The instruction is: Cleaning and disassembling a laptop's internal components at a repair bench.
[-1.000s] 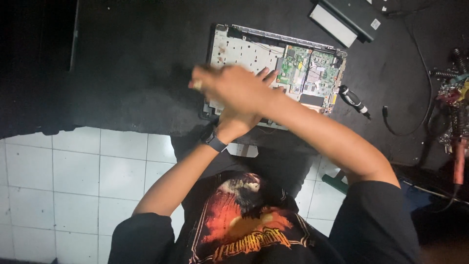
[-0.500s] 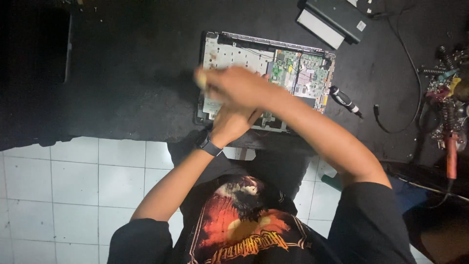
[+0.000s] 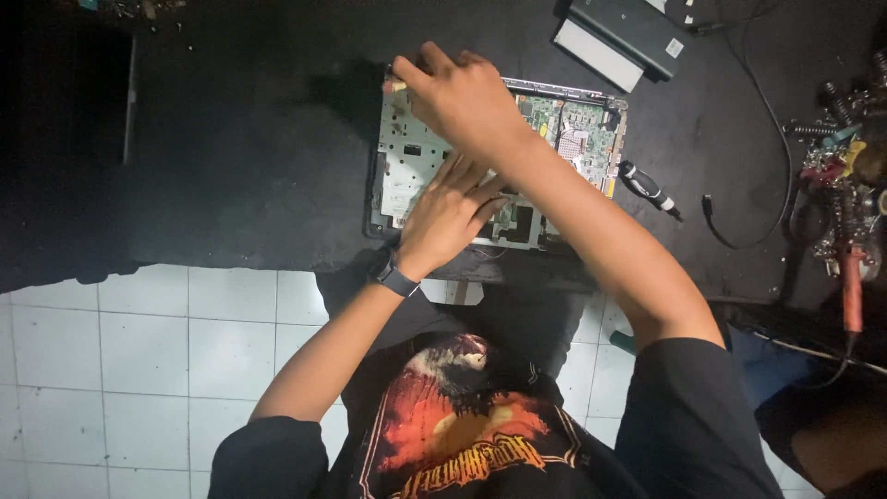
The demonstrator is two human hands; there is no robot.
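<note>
An opened laptop base (image 3: 407, 157) with a silver metal plate and a green circuit board (image 3: 577, 125) lies on the black table (image 3: 240, 166). My right hand (image 3: 462, 97) reaches across to the base's far left corner, fingers closed on a small pale-tipped tool (image 3: 395, 86). My left hand (image 3: 451, 211), with a dark watch on the wrist, rests fingers-spread on the near middle of the base, just under my right forearm. The tool's working end is hidden by my fingers.
A black screwdriver (image 3: 647, 188) lies right of the base. A flat black pack (image 3: 628, 35) sits at the back, and a cable (image 3: 748, 139) runs beside it. Soldering tools and wire clutter (image 3: 845, 185) fill the right edge. White floor tiles (image 3: 139, 351) show below the table.
My right hand has moved from above my left hand to the base's far left corner. My left hand now lies flat on the base. The view has shifted slightly.
</note>
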